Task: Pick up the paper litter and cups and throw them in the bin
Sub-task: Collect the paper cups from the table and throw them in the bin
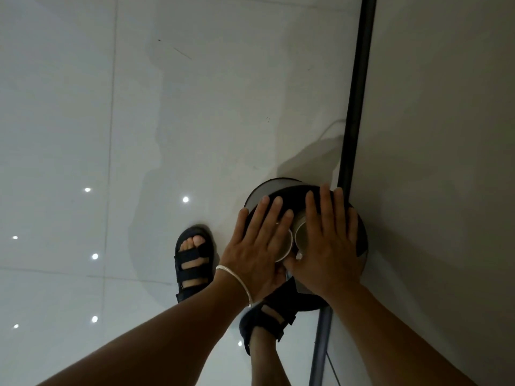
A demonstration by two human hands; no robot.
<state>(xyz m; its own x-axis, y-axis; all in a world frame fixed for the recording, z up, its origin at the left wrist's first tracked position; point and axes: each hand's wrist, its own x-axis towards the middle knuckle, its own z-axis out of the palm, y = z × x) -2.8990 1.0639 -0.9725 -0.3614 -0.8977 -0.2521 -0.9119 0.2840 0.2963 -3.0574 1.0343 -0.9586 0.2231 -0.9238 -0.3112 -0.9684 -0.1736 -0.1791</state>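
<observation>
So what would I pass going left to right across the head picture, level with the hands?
floor tiles → sandalled foot → left hand → paper cups → right hand → wall

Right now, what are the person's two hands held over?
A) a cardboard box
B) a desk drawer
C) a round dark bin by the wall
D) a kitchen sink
C: the left hand and right hand are spread with straight fingers above the round dark bin, with white cups showing between them.
</observation>
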